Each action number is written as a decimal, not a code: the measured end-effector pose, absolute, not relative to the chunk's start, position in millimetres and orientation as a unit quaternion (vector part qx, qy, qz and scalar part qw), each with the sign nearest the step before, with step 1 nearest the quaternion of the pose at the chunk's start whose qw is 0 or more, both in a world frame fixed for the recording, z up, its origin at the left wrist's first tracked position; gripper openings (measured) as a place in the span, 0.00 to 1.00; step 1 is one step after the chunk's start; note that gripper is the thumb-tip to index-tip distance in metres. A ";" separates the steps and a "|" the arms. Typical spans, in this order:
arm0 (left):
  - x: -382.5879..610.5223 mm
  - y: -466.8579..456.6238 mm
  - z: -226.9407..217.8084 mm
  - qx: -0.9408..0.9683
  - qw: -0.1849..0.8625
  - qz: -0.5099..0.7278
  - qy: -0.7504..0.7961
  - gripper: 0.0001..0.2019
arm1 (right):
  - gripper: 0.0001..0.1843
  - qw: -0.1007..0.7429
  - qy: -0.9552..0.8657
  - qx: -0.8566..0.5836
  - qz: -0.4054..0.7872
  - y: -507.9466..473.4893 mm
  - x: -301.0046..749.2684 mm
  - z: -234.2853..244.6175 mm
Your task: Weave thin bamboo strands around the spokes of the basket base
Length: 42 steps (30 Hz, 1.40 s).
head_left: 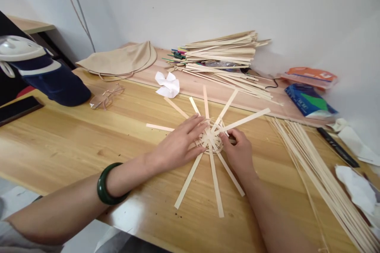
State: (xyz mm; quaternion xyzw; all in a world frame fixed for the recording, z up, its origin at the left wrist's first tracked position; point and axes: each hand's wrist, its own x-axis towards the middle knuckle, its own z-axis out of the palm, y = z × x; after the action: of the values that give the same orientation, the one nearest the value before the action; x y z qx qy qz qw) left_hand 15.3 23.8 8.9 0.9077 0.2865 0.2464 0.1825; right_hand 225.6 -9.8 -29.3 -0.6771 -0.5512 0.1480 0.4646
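A small round woven base of pale bamboo strips lies on the wooden table, with several flat strips radiating from it like spokes. My left hand rests across its left side, fingers spread, and their tips reach the weave. My right hand pinches the base's right edge between thumb and fingers. The fingers hide part of the weave. A dark green bangle circles my left wrist.
Loose bamboo strips are heaped at the back, and long ones lie along the right. Around them are white tissue, glasses, a beige cloth, a navy-and-white object, a phone and a blue packet.
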 end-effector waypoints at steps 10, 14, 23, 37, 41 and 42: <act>0.0 31.8 19.1 0.838 0.075 0.447 0.305 0.14 | 0.15 0.492 -0.520 -0.675 0.178 -11.3 228.5 -25.7; -5.9 36.2 25.7 0.788 0.142 0.488 0.348 0.08 | 0.16 0.502 -0.502 -0.680 0.183 -11.3 229.7 -25.1; -10.0 37.7 25.8 0.813 0.210 0.409 0.357 0.18 | 0.17 0.508 -0.491 -0.682 0.189 -11.6 229.7 -25.5; -9.2 40.9 34.5 0.756 0.534 0.200 0.322 0.15 | 0.16 0.534 -0.461 -0.675 0.214 -15.4 222.3 -16.0; -16.7 43.8 36.3 0.568 0.764 0.166 0.256 0.18 | 0.16 0.539 -0.467 -0.656 0.248 -17.7 218.9 -11.9; -18.1 44.5 33.5 0.529 0.793 0.167 0.252 0.19 | 0.15 0.538 -0.470 -0.651 0.258 -18.7 217.6 -10.8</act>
State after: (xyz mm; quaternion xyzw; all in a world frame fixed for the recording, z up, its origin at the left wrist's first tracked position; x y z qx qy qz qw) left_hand -18.1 44.5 33.5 0.5294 0.2518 0.1666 0.7928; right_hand 217.6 -18.7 -10.8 -0.6507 -0.4701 0.2576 0.5377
